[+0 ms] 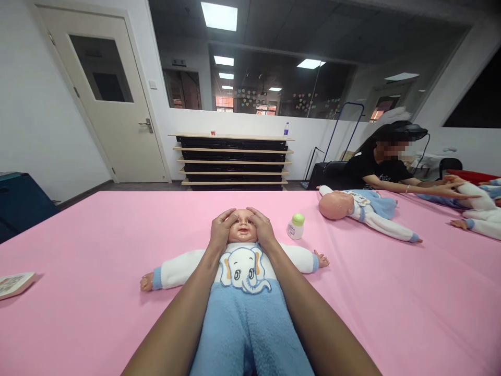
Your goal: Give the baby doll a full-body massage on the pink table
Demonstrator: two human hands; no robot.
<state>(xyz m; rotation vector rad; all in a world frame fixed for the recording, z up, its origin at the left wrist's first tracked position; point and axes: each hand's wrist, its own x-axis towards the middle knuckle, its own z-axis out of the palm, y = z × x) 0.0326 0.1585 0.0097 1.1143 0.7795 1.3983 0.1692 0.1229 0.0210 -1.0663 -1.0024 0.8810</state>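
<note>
A baby doll (245, 271) lies on its back, arms spread, in a white and blue fleece suit with an elephant on its chest. Around the left side of its head curves my left hand (222, 225), thumb near the eye and fingers over the forehead. Mirroring it on the other side, my right hand (260, 225) has its thumb near the other eye. Both hands hold the head between them, leaving nose and mouth uncovered. Right of the head stands a small white bottle (295, 230) with a green cap.
A pink-covered table (97, 250) bears everything. A second doll (362, 206) lies to the right. Beyond it, a person (385, 162) in a black top and headset handles another doll (479, 203). A booklet-like item (15, 285) lies at the left edge. Stacked tabletops (233, 162) stand behind.
</note>
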